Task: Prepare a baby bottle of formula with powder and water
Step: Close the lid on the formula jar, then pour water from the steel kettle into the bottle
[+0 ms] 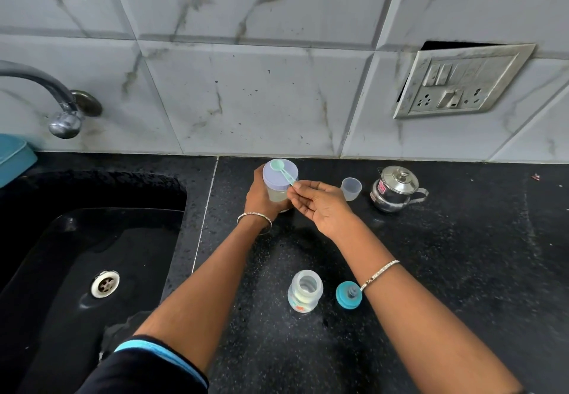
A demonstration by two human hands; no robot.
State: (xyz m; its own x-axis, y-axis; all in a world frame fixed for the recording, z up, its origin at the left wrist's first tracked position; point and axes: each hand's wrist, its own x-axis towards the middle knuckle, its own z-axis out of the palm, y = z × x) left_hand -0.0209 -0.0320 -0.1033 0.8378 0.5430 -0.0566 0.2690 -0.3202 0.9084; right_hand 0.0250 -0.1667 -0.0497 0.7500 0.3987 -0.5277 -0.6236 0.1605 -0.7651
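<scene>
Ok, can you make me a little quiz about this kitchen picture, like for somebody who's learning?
1. True or false: the teal cap is screwed onto the baby bottle.
2. Where does the bowl of the green spoon lie? A) on the lid of the jar B) inside the baby bottle C) on the teal cap
3. Fill in: the ____ hand grips the jar, and the other hand pinches the spoon's handle.

Key: 1 false, the cap sits on the counter beside the open bottle. 2 A. 3 left: the left hand grips, the right hand pinches.
</scene>
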